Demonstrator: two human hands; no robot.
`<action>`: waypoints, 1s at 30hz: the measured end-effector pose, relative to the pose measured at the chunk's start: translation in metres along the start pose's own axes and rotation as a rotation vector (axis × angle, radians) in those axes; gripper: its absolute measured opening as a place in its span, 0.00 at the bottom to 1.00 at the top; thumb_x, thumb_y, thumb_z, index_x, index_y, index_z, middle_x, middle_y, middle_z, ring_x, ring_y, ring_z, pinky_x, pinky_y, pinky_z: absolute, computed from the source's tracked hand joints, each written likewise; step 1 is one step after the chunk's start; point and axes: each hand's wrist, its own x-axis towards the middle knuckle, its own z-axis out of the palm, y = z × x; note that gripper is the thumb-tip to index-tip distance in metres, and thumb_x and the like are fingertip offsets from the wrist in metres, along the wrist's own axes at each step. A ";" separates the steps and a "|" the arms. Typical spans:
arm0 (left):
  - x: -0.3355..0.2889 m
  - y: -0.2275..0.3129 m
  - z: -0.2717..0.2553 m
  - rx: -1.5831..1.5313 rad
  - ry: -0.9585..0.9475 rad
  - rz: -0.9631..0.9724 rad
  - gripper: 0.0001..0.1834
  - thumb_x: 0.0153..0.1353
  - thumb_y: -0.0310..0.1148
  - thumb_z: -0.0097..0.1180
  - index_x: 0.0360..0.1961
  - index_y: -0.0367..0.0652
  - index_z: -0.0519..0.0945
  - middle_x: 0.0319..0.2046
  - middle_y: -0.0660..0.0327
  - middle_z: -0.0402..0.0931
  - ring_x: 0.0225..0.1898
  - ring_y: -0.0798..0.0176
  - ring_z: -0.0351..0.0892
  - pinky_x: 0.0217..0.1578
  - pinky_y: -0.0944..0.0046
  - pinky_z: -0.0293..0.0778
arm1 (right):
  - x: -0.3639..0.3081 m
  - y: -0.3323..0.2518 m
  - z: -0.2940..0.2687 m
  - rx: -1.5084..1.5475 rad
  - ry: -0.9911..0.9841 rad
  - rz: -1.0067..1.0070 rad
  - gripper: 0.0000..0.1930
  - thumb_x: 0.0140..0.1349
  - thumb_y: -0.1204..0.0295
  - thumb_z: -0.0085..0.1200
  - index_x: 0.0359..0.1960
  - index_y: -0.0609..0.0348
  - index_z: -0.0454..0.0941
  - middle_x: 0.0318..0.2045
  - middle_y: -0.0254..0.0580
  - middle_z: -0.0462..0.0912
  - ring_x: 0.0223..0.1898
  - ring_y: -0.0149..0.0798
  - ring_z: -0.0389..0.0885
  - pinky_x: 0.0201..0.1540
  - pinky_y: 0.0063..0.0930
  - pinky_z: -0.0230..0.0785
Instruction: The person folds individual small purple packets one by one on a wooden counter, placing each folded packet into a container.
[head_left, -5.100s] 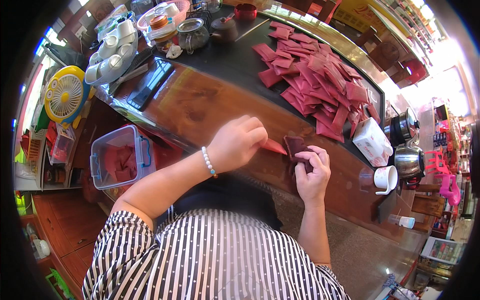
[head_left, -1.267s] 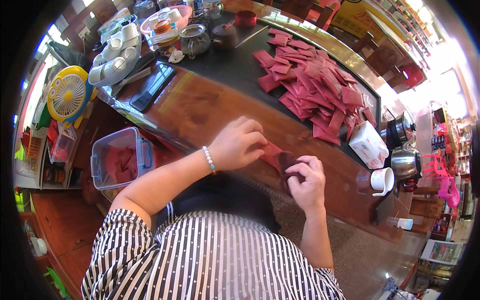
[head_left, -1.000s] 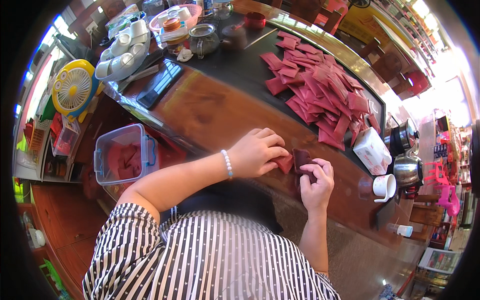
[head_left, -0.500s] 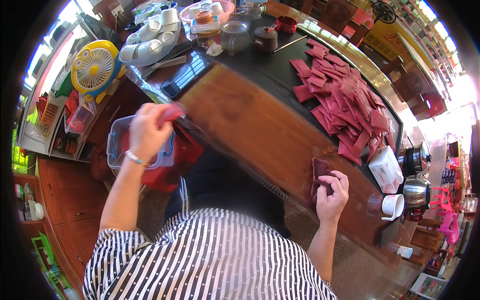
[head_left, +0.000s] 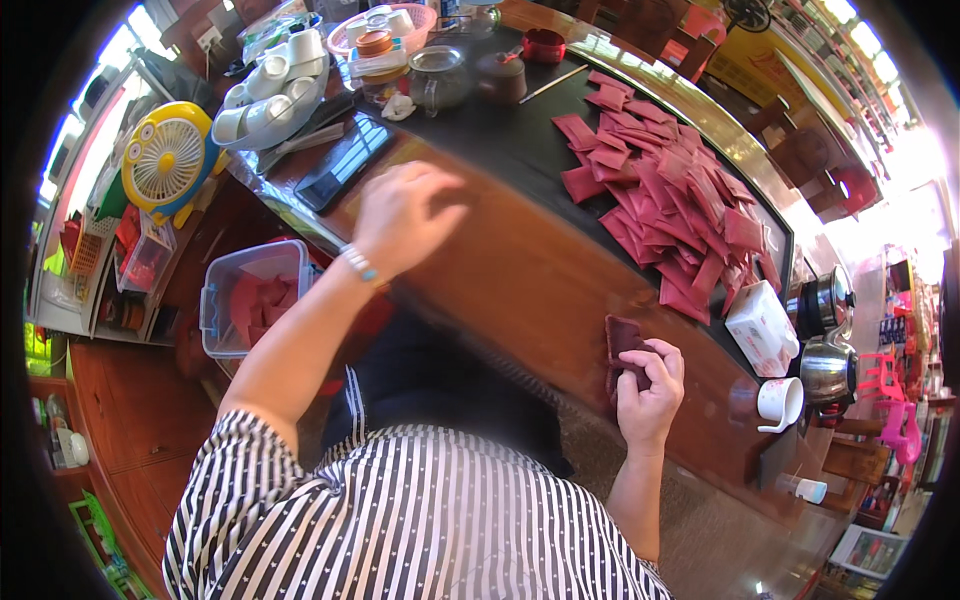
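My left hand (head_left: 405, 218) is over the left part of the brown wooden table, somewhat blurred. Its thumb and fingers are apart and nothing shows between them. With bent fingers my right hand (head_left: 650, 388) grips a dark maroon cloth (head_left: 622, 338) at the table's near edge. Beyond it, flat dark-red packets (head_left: 680, 190) lie in a large loose pile on a black tray surface (head_left: 500, 140). Below and left of the table stands a clear plastic box (head_left: 222, 312) with more red packets (head_left: 275, 305) inside, partly hidden by my left forearm.
A phone (head_left: 343, 162) lies at the table's left end, near a bowl of white cups (head_left: 275, 95) and a glass pot (head_left: 437, 78). A brown teapot (head_left: 500, 77) stands farther back. Right of the pile are a tissue pack (head_left: 762, 328), a white mug (head_left: 780, 403) and a metal kettle (head_left: 828, 370).
My left hand has moved right, from above the plastic box to over the table. The red packet it held no longer shows in it. My right hand keeps hold of the cloth.
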 end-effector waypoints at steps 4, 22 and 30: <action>0.060 0.027 0.090 -0.007 -0.109 -0.082 0.22 0.61 0.50 0.67 0.50 0.48 0.88 0.46 0.54 0.84 0.49 0.46 0.82 0.52 0.51 0.76 | 0.001 -0.003 0.000 -0.002 0.015 -0.009 0.12 0.47 0.82 0.60 0.34 0.55 0.86 0.44 0.47 0.82 0.46 0.51 0.79 0.52 0.42 0.74; 0.027 0.060 0.053 -0.957 -0.653 -0.571 0.04 0.70 0.27 0.63 0.40 0.39 0.81 0.30 0.66 0.84 0.28 0.75 0.80 0.30 0.73 0.75 | 0.001 -0.001 -0.003 0.044 0.027 0.021 0.11 0.48 0.82 0.60 0.33 0.56 0.87 0.44 0.48 0.82 0.47 0.50 0.80 0.51 0.40 0.75; -0.019 0.087 0.055 -0.721 -0.642 -0.358 0.05 0.64 0.23 0.64 0.39 0.34 0.83 0.28 0.62 0.84 0.25 0.74 0.80 0.27 0.70 0.77 | 0.016 -0.032 0.015 0.161 0.080 0.027 0.12 0.52 0.82 0.58 0.37 0.56 0.87 0.47 0.50 0.83 0.50 0.49 0.81 0.55 0.40 0.75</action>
